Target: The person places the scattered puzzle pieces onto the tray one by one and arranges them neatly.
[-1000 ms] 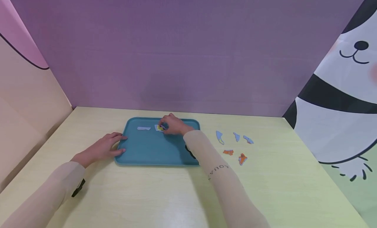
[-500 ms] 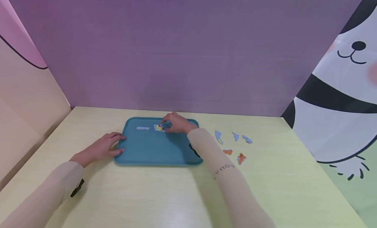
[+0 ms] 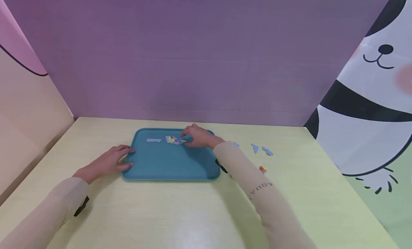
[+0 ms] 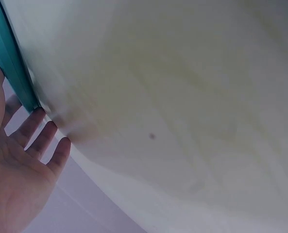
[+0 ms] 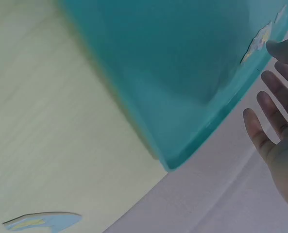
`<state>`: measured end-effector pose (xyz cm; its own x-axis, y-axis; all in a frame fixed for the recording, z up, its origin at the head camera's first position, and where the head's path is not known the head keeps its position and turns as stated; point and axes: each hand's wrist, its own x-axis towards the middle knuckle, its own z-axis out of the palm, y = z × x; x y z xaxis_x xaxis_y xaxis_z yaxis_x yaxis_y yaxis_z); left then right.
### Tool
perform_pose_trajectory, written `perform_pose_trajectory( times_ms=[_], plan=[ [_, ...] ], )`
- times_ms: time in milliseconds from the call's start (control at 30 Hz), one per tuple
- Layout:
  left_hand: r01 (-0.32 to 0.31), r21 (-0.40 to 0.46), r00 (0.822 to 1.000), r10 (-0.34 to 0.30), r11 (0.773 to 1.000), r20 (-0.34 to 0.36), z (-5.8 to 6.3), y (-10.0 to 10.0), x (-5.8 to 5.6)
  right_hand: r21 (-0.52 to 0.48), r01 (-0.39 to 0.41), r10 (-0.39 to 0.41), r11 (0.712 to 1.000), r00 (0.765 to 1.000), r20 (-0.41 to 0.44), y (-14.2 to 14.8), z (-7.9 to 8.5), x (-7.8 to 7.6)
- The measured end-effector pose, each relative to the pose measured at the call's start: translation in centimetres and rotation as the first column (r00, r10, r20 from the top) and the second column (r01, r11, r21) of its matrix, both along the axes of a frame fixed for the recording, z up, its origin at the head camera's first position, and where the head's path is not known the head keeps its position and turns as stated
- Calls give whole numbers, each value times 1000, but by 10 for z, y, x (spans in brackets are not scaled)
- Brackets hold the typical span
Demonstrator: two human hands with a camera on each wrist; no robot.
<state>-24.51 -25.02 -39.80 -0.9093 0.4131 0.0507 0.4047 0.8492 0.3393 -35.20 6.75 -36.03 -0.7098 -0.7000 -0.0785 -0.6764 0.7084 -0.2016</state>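
My left hand [image 3: 109,161] rests at the left rim of a blue-green tray [image 3: 161,168], thumb and fingers apart. In the left wrist view its fingers [image 4: 51,141] are loosely straight beside the tray's edge. My right hand [image 3: 201,137] is over the tray's far right part, fingers spread. Its thumb is right at the end of a yellow and pale-blue patch of puzzle pieces [image 3: 173,140], with nothing visible in its grasp. Left of that patch lies a narrow pale-blue puzzle piece [image 3: 153,140].
On the table right of the tray lie loose pale-blue pieces [image 3: 267,151] and an orange piece [image 3: 262,169], partly behind my right sleeve [image 3: 254,181]. A purple wall [image 3: 206,63] closes off the back, and a panda-printed panel [image 3: 363,134] stands at the right.
My right hand has drawn back rightward from the yellow patch, baring more of its right end, and its fingers have opened out. My left hand stays at the tray's rim. The view has shifted slightly.
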Motion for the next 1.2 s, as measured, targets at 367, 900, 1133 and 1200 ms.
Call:
perform_pose_trajectory(
  times_ms=[367,900,1133,1200],
  plan=[
    [9,8,1000,-9,1000,-7,0,-1,0,-21,-39,39,999,999,-12,20,2,13],
    [23,12,999,-23,1000,-25,-2,0,-1,-83,13,-14,996,1000,-9,70,2,32],
    [28,15,999,-28,999,-33,-3,-1,-1,-122,91,-88,988,996,28,96,-1,40],
    [30,17,999,-30,999,-38,-3,-1,-1,-128,105,-102,986,994,26,104,-1,42]
  ],
)
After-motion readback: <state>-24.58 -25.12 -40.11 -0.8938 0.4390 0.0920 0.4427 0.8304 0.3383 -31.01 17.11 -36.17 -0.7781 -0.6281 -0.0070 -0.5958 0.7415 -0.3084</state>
